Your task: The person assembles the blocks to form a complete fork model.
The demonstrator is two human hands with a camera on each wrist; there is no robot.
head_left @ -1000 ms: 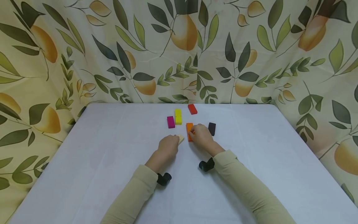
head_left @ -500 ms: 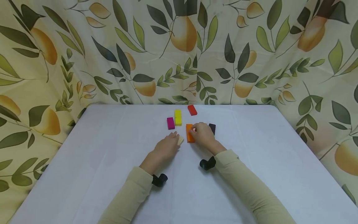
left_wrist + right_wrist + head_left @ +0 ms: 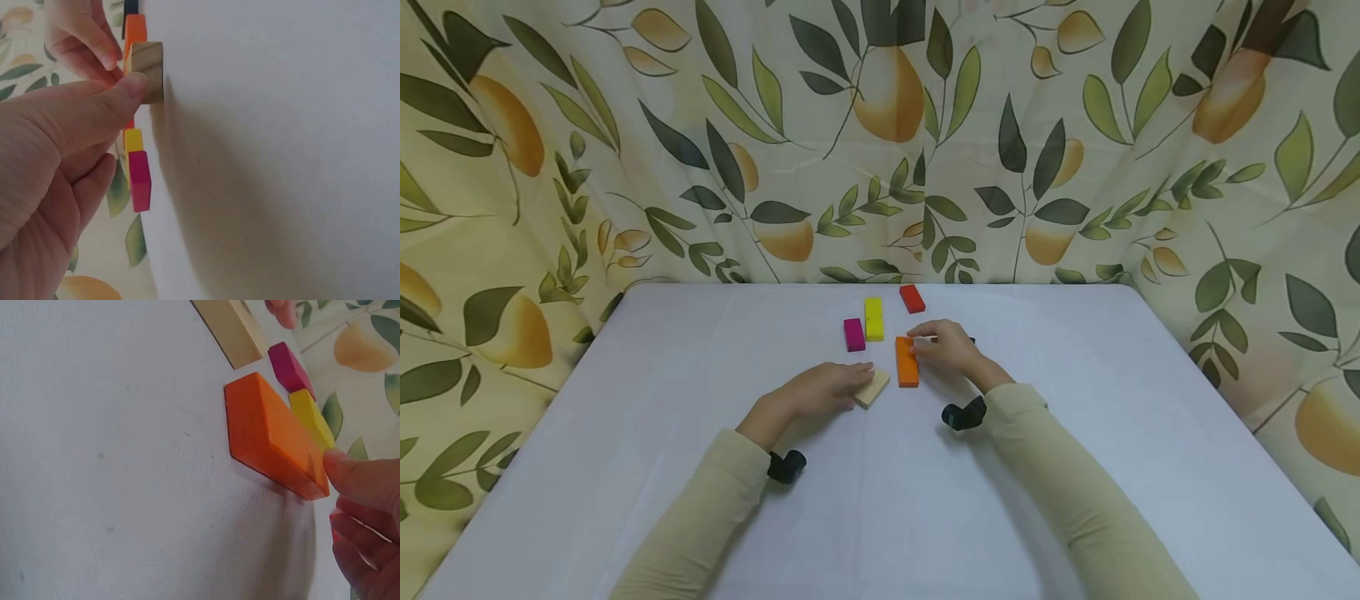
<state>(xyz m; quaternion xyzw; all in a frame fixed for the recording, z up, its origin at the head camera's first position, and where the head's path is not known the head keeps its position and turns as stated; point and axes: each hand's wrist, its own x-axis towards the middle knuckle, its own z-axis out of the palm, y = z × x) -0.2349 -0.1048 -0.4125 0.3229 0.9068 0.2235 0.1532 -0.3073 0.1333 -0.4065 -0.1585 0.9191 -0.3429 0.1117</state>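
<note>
A plain wooden block (image 3: pixel 872 389) lies slantwise on the table, with its end between the thumb and fingers of my left hand (image 3: pixel 820 387). The left wrist view shows that thumb resting against the wooden block's near end; the fingertips behind are hidden. Right of it an orange block (image 3: pixel 907 363) lies flat. My right hand (image 3: pixel 951 348) is at the orange block's far right side, its thumb tip at the far end. In the right wrist view the fingers (image 3: pixel 362 540) are loosely spread, with a gap below the thumb, and do not wrap round the block.
Beyond the hands lie a magenta block (image 3: pixel 854 335), a yellow block (image 3: pixel 874 320) and a red block (image 3: pixel 912 299). A black block (image 3: pixel 130 12) is mostly hidden behind my right hand. A white cloth covers the table (image 3: pixel 1037 483); a fruit-patterned curtain (image 3: pixel 715 167) hangs behind.
My left hand has shifted left and turned, and the wooden block has come slightly nearer and left. My right hand's fingers have straightened at the orange block, which stays in place.
</note>
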